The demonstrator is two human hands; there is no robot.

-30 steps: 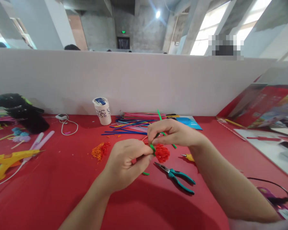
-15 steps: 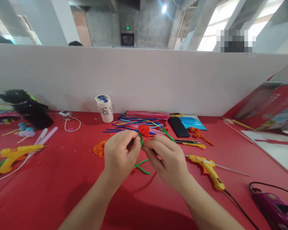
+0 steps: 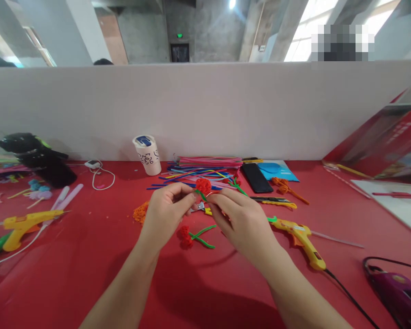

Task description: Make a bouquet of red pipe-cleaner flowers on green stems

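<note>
A red pipe-cleaner flower [image 3: 203,185] with a green stem is held up above the table between my hands. The fingers of my left hand [image 3: 167,208] pinch the green stem just under the bloom. From the other side, my right hand [image 3: 243,219] has its fingertips closed at the stem, where a thin pale loop shows. Below them lies a second red flower [image 3: 186,237] with two green pipe-cleaner ends. Partly hidden behind my hands is a metal tool with a yellow handle [image 3: 208,211]. Orange fuzzy bits [image 3: 141,212] sit beside my left wrist.
Pipe cleaners [image 3: 208,163] lie piled at the back, between a white cup [image 3: 147,155] and a phone [image 3: 256,178]. Yellow glue guns rest at right [image 3: 299,233] and left [image 3: 23,224]. A cutter [image 3: 274,201], black bottle [image 3: 43,162] and purple device [image 3: 393,292] are also around.
My hands have shifted slightly, uncovering the second red flower and the yellow-handled tool. The held flower's stem is now tilted. The view has moved a little.
</note>
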